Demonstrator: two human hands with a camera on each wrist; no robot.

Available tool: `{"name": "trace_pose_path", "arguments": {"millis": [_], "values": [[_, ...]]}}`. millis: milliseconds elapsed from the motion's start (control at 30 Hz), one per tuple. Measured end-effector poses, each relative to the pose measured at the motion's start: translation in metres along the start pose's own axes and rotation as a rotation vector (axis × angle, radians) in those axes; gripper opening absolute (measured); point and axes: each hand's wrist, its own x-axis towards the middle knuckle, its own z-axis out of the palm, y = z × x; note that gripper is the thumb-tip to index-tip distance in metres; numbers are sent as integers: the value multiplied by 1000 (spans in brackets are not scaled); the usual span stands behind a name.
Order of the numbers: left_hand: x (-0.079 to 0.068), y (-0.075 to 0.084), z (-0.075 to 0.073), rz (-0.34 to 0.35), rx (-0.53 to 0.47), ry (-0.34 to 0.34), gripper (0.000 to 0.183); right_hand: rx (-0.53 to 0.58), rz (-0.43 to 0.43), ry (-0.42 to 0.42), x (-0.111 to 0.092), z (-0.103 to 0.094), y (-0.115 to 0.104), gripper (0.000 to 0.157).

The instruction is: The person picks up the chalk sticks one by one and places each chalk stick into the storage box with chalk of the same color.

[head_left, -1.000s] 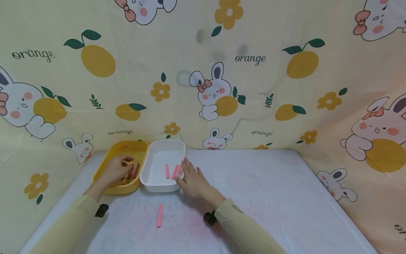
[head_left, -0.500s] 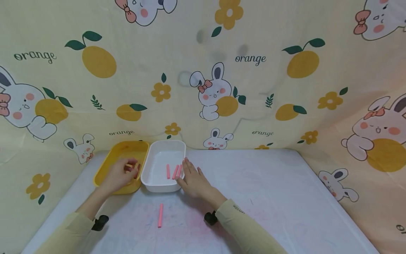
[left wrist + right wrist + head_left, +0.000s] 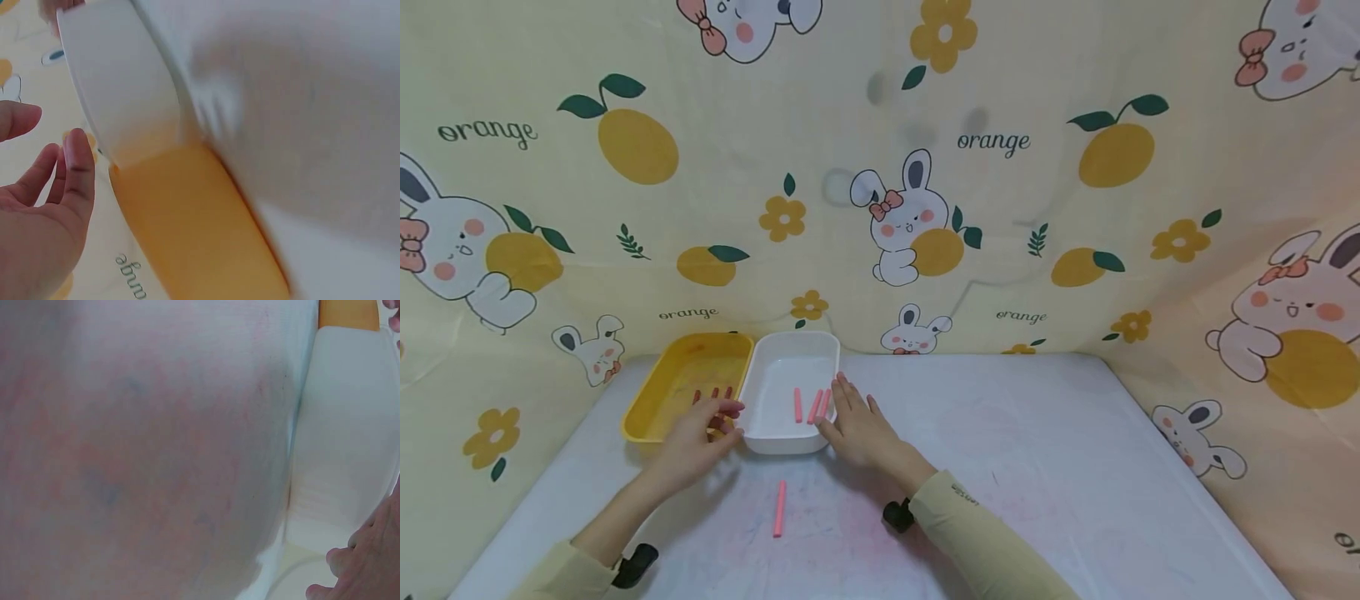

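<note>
My left hand (image 3: 696,442) is at the front right of the yellow tray (image 3: 647,417). Its thumb and fingers are apart with nothing between them, as the left hand (image 3: 47,212) in the left wrist view also shows. Several dark red chalk-like sticks (image 3: 697,396) lie in that tray, partly hidden behind the fingers. Beside it stands the white tray (image 3: 786,446), holding 3 pink chalk-like sticks (image 3: 798,406). My right hand (image 3: 865,429) rests against the white tray's right side, fingers straight, thumb at its front right rim.
Another pink stick (image 3: 779,508) lies on the white table (image 3: 1037,467) in front of the trays. A patterned cloth (image 3: 1000,250) hangs behind and beside the table. Faint pink and blue smudges mark the tabletop.
My left hand has let go of the dark red sticks in the yellow tray and drawn back toward its front right corner, fingers spreading. The right hand stays at the white tray.
</note>
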Motion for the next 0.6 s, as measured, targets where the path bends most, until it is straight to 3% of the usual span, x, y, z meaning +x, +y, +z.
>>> {"name": "trace_pose_path", "arguments": {"millis": [367, 600], "values": [[-22, 13, 21, 23, -47, -87, 34, -2, -9, 10, -1, 0, -1, 77], [-28, 9, 35, 108, -58, -166, 32, 1, 9, -3, 0, -1, -1, 79]]}}
